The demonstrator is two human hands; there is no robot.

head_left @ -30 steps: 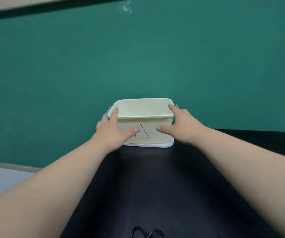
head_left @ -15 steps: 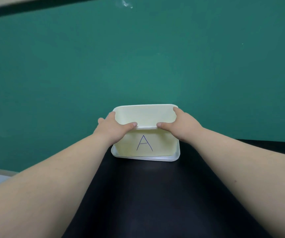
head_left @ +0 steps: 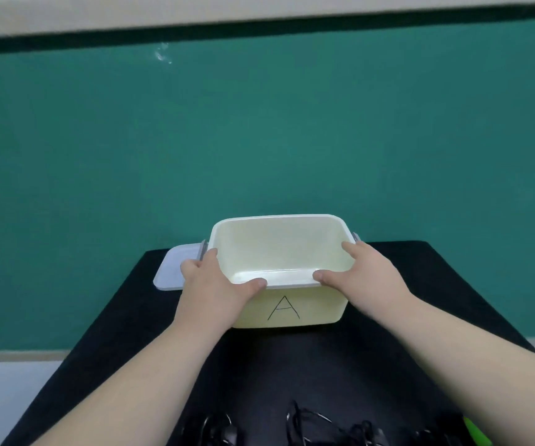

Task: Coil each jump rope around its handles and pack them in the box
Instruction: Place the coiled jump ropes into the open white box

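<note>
Left hand, right hand — gripping box rim.

Bare L grip, R grip, forearms

The box is at the far middle of the black table, with its top wide open from above. The left hand and right hand hold its near corners and block them. The lid lies just left of it. The green wall stands behind the table. Between the box and the tangled ropes at the near edge there is room to pass
</note>
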